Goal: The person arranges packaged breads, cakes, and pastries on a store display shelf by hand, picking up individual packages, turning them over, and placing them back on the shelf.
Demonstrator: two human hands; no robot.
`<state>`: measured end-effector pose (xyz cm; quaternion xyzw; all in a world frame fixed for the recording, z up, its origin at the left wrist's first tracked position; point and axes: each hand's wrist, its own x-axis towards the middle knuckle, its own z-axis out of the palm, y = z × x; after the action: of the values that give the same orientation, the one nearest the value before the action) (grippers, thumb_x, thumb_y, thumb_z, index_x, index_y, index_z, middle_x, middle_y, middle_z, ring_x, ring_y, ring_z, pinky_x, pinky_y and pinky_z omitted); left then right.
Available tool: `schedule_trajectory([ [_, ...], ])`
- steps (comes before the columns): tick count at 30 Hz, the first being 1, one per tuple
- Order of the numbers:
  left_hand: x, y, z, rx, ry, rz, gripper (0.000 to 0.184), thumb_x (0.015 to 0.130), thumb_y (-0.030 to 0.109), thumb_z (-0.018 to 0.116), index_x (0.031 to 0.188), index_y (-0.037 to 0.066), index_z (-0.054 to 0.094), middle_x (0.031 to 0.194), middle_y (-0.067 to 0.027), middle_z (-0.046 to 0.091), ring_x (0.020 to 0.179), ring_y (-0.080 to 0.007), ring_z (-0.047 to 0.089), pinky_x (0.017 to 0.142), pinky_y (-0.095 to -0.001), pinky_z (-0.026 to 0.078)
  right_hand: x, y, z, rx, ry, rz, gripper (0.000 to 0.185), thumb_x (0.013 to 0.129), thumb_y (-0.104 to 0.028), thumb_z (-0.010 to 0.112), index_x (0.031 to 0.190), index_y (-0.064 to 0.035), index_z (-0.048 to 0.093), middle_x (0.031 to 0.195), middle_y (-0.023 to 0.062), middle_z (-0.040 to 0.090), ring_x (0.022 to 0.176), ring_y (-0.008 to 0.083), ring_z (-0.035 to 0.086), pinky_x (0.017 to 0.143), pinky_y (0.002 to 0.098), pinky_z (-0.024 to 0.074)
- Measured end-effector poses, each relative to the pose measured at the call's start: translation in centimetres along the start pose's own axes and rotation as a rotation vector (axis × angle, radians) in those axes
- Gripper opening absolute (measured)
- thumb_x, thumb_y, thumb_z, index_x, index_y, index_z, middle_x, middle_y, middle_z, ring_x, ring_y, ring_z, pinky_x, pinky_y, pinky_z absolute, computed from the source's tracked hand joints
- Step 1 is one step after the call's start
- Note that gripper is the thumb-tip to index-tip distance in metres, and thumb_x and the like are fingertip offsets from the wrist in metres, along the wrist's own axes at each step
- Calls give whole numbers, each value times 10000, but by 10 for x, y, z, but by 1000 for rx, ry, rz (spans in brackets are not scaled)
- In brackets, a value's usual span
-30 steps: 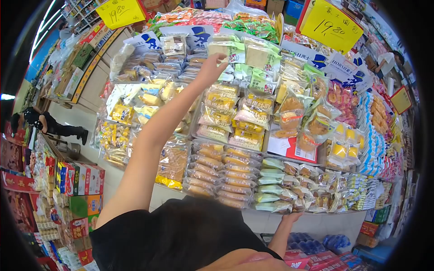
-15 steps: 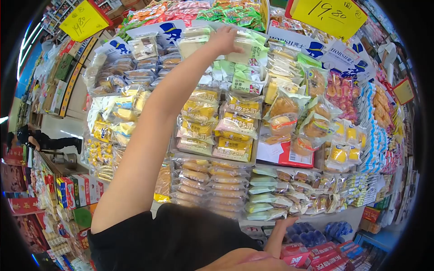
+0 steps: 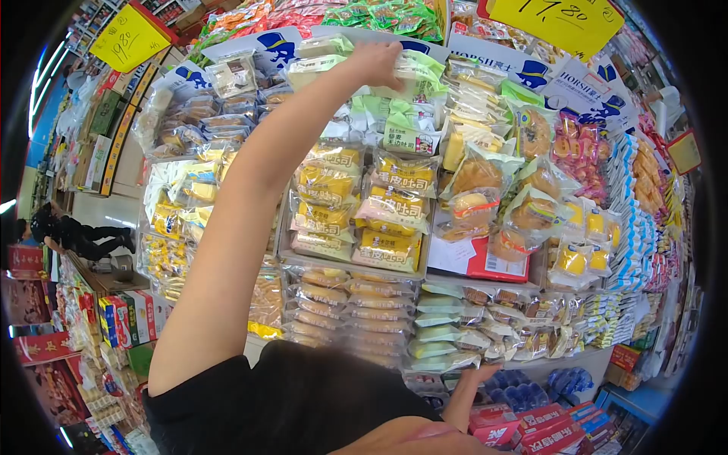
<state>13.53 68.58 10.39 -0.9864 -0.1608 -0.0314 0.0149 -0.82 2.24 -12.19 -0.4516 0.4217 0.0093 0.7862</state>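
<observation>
My left hand (image 3: 377,67) reaches to the back row of the bread display, fingers bent round the top of a green-and-white bread package (image 3: 419,74). Another such package (image 3: 317,70) lies to its left. Just below the hand lie green packs (image 3: 408,127) with printed labels. Yellow toast packs (image 3: 394,201) fill a tray under my forearm. My right hand (image 3: 479,373) is low, at the front edge of the display, touching it beside small wrapped cakes (image 3: 470,337). Its fingers look loosely extended and hold no package; the fingertips are partly hidden.
Yellow price signs (image 3: 130,38) hang above the display. Bagged round buns (image 3: 474,182) and pink packs (image 3: 578,148) lie to the right. Red boxes (image 3: 542,425) and blue-wrapped goods (image 3: 516,388) stand low in front. A person in dark clothes (image 3: 83,235) is in the left aisle.
My left hand has moved from above the packages onto the green-and-white one, which now looks tilted up. The view has shifted right. My right hand stays at the front edge.
</observation>
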Motion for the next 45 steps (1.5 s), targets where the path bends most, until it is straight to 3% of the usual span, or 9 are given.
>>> schedule_trajectory([
  [7,20,-22,-34,-356,192,30,819,584,482,802,1195,30,498,1096,-172,619,994,-325,606,853,-379,474,0,0,-1,4,0,3,603,955,-525,212,1351,-120,418,1358,103,445,1195,336,470,975,508,413],
  [9,17,-22,-57,-734,128,112,782,641,268,773,1266,-30,409,1183,-250,482,1097,-382,488,945,-431,406,4,1,-4,-6,11,1,605,955,-524,217,1354,-116,416,1356,105,447,1194,335,473,975,507,414],
  [10,20,-21,-64,-766,-2,54,916,531,282,838,1277,-9,394,1169,-230,489,1091,-370,479,957,-416,394,6,1,-5,-16,19,-1,606,955,-524,222,1356,-112,414,1355,106,448,1192,334,476,976,505,414],
  [13,20,-5,-70,-419,-231,74,799,623,498,778,1207,18,519,1135,-192,597,1030,-303,594,874,-382,468,8,1,-6,-16,75,26,609,954,-525,236,1363,-107,406,1356,104,450,1189,334,480,977,503,415],
  [17,30,-3,-37,-426,-264,44,808,601,464,796,1223,29,518,1118,-186,608,1004,-316,604,863,-385,474,12,1,-10,-37,29,-5,642,959,-541,175,1386,-103,367,1401,128,391,1242,348,422,1009,513,377],
  [29,5,-33,-20,-379,248,158,732,690,417,766,1269,50,511,1181,-162,602,1113,-284,565,947,-377,436,11,4,-11,-15,59,38,700,924,-609,259,1393,-100,363,1421,106,378,1261,313,408,1033,472,344],
  [35,-56,-115,-12,-559,320,-221,643,745,507,695,1129,0,598,1151,-177,604,1054,-307,571,895,-388,446,-24,-6,22,-20,107,61,675,928,-581,288,1375,-84,389,1402,107,404,1230,318,442,1017,468,367],
  [38,-71,-138,13,-176,320,-341,702,717,562,698,1108,-13,601,1096,-239,611,988,-319,606,844,-370,476,-27,-8,31,-70,157,19,581,949,-511,282,1348,-115,429,1334,108,470,1186,330,484,971,504,419],
  [45,-73,-127,5,-765,48,-380,784,727,510,724,1251,-30,503,1205,-188,563,1085,-259,565,907,-351,447,1,0,3,-117,87,-44,580,933,-518,302,1324,-119,457,1307,94,493,1158,316,506,952,498,437],
])
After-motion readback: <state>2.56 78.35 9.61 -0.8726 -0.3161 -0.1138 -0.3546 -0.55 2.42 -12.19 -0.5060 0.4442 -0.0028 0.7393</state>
